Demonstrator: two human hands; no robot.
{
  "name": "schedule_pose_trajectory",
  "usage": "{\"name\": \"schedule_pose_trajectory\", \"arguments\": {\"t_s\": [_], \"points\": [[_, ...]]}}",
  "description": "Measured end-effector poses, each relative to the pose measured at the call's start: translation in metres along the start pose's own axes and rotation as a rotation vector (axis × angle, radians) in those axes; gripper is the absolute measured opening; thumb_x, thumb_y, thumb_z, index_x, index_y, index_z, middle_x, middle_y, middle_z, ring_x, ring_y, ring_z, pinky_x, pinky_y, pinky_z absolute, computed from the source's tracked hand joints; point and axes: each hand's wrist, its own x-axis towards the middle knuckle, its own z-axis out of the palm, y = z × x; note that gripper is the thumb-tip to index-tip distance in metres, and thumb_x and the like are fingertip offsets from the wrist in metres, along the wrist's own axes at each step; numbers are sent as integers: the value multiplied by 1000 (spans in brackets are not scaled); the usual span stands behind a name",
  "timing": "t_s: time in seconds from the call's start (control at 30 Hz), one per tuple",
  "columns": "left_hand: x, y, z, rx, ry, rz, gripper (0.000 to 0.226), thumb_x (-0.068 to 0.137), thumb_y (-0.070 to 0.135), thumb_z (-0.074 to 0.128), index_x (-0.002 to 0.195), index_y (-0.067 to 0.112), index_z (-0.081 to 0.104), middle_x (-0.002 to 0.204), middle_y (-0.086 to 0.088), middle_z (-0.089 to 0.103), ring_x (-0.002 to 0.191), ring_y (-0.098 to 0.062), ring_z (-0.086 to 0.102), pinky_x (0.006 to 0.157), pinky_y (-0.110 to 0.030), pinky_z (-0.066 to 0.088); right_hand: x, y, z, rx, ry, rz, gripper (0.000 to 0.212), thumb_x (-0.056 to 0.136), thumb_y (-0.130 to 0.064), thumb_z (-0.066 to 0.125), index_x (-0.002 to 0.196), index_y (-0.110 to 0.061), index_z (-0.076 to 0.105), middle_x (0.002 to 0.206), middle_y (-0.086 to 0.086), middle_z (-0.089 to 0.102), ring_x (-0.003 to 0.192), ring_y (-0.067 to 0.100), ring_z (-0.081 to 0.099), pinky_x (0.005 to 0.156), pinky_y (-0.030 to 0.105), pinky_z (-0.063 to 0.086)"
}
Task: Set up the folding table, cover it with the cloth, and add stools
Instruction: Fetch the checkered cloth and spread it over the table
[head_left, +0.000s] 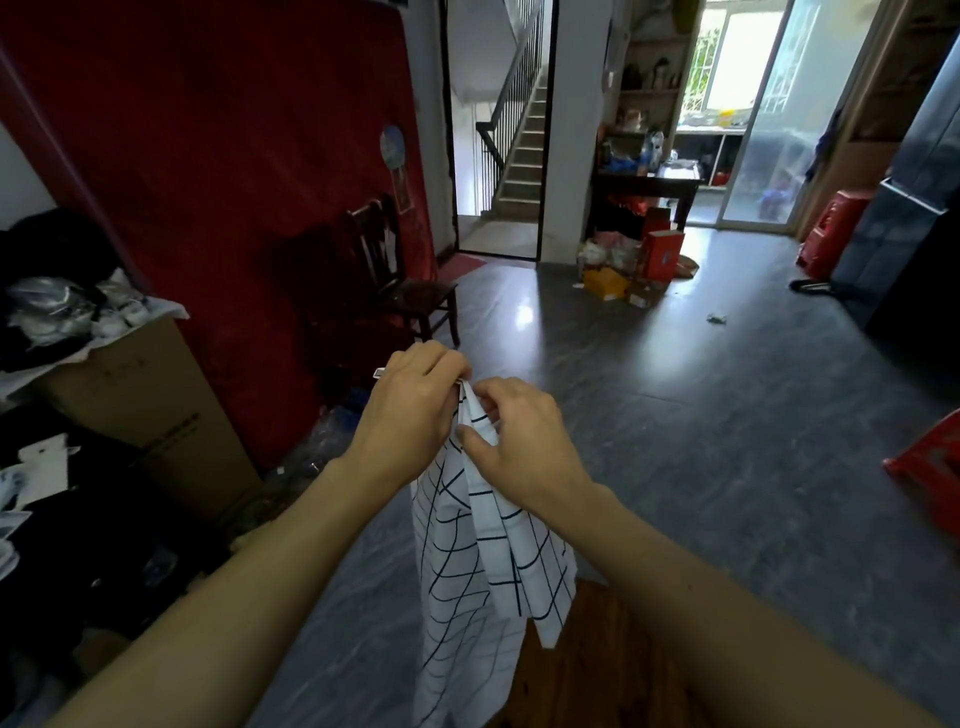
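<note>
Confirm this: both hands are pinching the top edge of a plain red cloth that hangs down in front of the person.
Wrong on the cloth's look. The head view shows the left hand and right hand pinching the top edge of a white cloth with a dark grid pattern, hanging down in front.

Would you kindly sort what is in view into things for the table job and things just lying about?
For the job: checked cloth, held by left hand and right hand; wooden tabletop; red stools.

Lying about: cardboard box, wooden chair, yellow box.
</note>
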Motion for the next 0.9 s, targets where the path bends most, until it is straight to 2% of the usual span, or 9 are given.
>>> {"name": "schedule_pose_trajectory", "arguments": {"t_s": [0.13,0.3,0.43,0.53,0.63,0.7,0.77,0.83,0.9], "points": [[1,-5,2,8,23,17,16,90,8,50,92,4,65,87,-10,60,78,-28,56,68,-44,44,6,2,-3,-21,17,-11,25,87,-15,58,110,-11,66,96,3,64,86,16,57,81,35,50],[0,-10,11,-22,57,34,8,88,0,59,90,5,64,87,-8,59,78,-26,54,70,-39,42,14,-2,-1,-80,56,-21,16,94,-17,54,98,-10,68,85,5,66,75,19,58,71,36,49],[-1,-12,13,84,214,-6,12,82,10,68,94,7,68,95,-7,63,90,-25,55,80,-35,40,16,-2,1,-48,68,-32,18,98,-18,57,91,-7,70,78,4,66,68,18,57,65,32,44],[-1,-10,12,161,274,-162,19,74,20,75,85,12,62,81,-3,59,70,-22,52,62,-37,40,15,-2,4,-4,86,5,22,98,-18,58,81,-7,68,65,-4,54,57,13,47,60,25,33],[-6,-4,13,131,183,-298,21,79,21,75,72,14,57,61,1,56,51,-21,52,45,-38,46,17,-2,8,39,62,46,26,99,-21,57,82,-7,69,64,1,61,57,17,53,58,28,40],[-8,-3,13,83,131,-326,13,85,22,70,76,14,63,67,2,62,56,-20,57,48,-40,49,18,-4,10,55,55,47,26,99,-20,57,83,-6,71,66,4,64,58,18,56,60,29,44],[-12,-3,14,8,105,-300,8,89,20,64,85,15,68,76,2,67,65,-18,61,56,-41,51,18,-5,12,60,56,41,25,99,-18,56,82,-5,70,65,4,63,57,17,54,59,28,41],[-15,-3,17,-95,101,-283,11,92,20,60,91,14,69,81,2,68,71,-16,62,62,-41,50,18,-4,14,65,47,29,24,98,-12,55,81,-3,69,66,4,63,58,18,55,58,29,41],[-19,-2,19,-194,93,-285,14,93,23,58,96,13,68,83,2,67,74,-13,61,67,-38,50,19,-3,14,74,20,25,19,95,-4,54,85,-2,70,71,8,66,62,20,60,60,31,48]]}}
